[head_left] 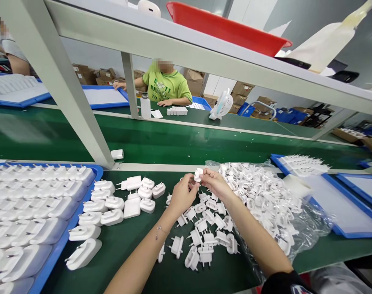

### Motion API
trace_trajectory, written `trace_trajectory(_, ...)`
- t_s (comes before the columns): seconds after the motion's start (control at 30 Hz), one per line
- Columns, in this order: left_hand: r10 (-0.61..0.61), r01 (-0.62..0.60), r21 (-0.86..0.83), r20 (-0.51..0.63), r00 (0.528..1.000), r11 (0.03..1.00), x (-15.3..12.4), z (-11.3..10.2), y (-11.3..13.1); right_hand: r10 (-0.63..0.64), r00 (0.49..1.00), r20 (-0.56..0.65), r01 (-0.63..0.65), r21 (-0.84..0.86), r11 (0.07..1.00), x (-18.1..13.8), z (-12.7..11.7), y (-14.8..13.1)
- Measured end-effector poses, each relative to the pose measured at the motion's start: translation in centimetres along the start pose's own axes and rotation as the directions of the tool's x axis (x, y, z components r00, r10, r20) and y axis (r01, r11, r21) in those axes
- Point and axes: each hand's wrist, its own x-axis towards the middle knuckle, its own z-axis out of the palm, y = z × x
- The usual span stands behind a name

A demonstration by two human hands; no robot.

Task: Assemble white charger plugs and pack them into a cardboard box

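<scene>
Over the far end of the loose pieces point(201, 224): one white plug piece point(198, 174) is sitting up between both hands, above the green counter point(121, 253).
Left hand point(183, 194): its fingers are pinching the piece narrowly from the left.
Right hand point(217, 185): its fingers are gripping the same piece from the right; exact contact is hiding from view.
Plug piece: looking light, stiff and hard to crush, its smooth plastic probably being slightly slippery.
Rounded rim: likely offering the surest hold, thumb opposing forefinger, while any thin pins are needing care against bending.
</scene>
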Motion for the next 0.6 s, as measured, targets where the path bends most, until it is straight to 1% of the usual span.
trace_trajectory(0.07,-0.009,0.008,-0.025,-0.032,0.999,1.0,0.1,-0.3,0.2,0.029,0.999,0.029,-0.03,0.055,0.998,-0.5,0.7,-0.1)
trace_trajectory(0.13,-0.023,0.021,-0.062,-0.029,0.999,0.998,0.2,-0.7,0.4,0.023,0.997,0.068,-0.024,0.007,1.0,-0.8,1.0,-0.2)
trace_trajectory(0.2,-0.025,0.023,-0.101,-0.018,1.0,0.995,0.3,-0.8,0.3,-0.058,0.995,0.085,0.069,-0.132,0.989,-0.8,1.0,-0.4)
trace_trajectory(0.27,-0.031,0.028,-0.132,-0.024,0.999,0.991,0.5,-0.9,-0.2,-0.198,0.978,0.068,0.21,-0.322,0.923,-0.5,1.0,-0.4)
trace_trajectory(0.3,-0.036,0.03,-0.134,-0.042,0.998,0.991,0.7,-1.0,-0.5,-0.262,0.964,0.04,0.256,-0.395,0.882,-0.2,0.9,-0.3)
trace_trajectory(0.33,-0.039,0.03,-0.114,-0.076,0.996,0.993,0.8,-1.0,-0.9,-0.298,0.955,0.006,0.27,-0.436,0.858,0.1,0.9,0.0)
trace_trajectory(0.37,-0.036,0.029,-0.066,-0.116,0.993,0.997,0.8,-1.1,-1.3,-0.301,0.953,-0.029,0.258,-0.441,0.86,0.5,0.8,0.3)
trace_trajectory(0.43,-0.009,0.025,0.088,-0.169,0.985,0.996,0.9,-1.2,-2.3,-0.253,0.964,-0.08,0.205,-0.383,0.901,1.4,0.7,1.0)
trace_trajectory(0.47,0.001,0.026,0.167,-0.161,0.987,0.986,0.9,-1.2,-2.8,-0.228,0.97,-0.083,0.184,-0.359,0.915,1.8,0.6,1.4)
trace_trajectory(0.5,-0.002,0.031,0.226,-0.127,0.992,0.974,0.8,-1.3,-3.3,-0.213,0.974,-0.073,0.174,-0.361,0.916,2.1,0.6,1.7)
trace_trajectory(0.53,-0.02,0.04,0.262,-0.079,0.997,0.964,0.8,-1.2,-3.6,-0.217,0.974,-0.064,0.175,-0.39,0.904,2.3,0.5,2.0)
trace_trajectory(0.6,-0.086,0.081,0.295,0.006,0.996,0.952,0.7,-1.1,-4.1,-0.248,0.968,-0.049,0.193,-0.492,0.849,2.6,0.5,2.4)
